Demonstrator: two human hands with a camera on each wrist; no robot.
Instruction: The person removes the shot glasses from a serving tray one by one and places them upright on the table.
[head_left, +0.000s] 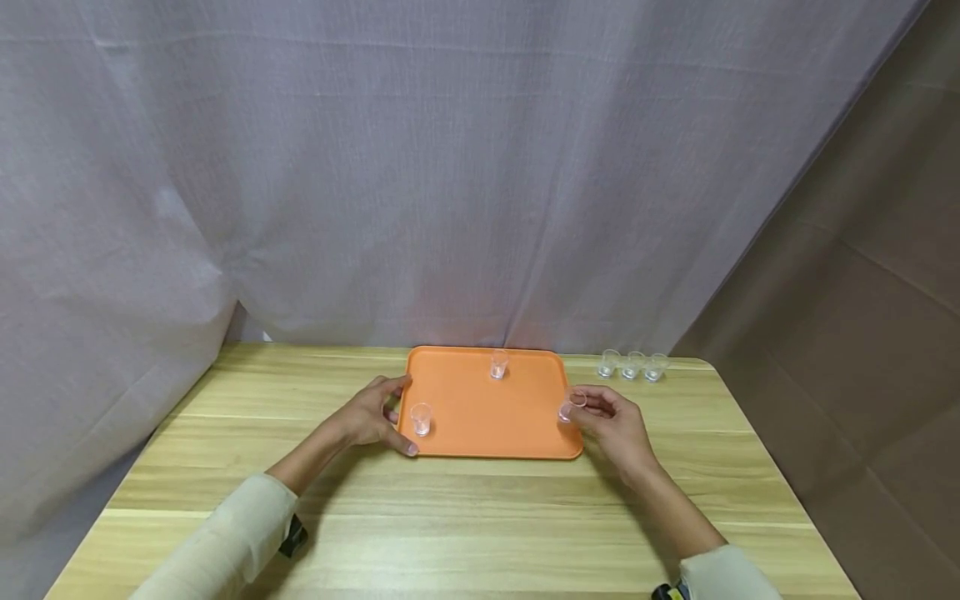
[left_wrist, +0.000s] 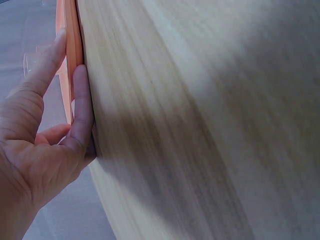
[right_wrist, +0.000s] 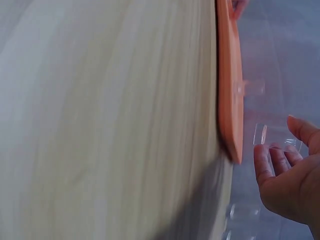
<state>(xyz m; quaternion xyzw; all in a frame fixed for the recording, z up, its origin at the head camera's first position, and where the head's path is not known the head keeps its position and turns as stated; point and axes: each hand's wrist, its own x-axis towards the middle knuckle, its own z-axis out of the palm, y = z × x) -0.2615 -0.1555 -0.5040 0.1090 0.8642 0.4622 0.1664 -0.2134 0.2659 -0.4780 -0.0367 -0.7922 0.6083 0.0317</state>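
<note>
Right fingers [right_wrist: 262, 162] hold one cup [right_wrist: 274, 135], one tray [head_left: 487, 417] two, the table [head_left: 480, 525] three.

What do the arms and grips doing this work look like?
They're a person's. The left sleeve and right sleeve are pale cream. The left grip and right grip are bare, ungloved hands. A black device shows beside the left sleeve; a yellow-marked black device beside the right.
</note>
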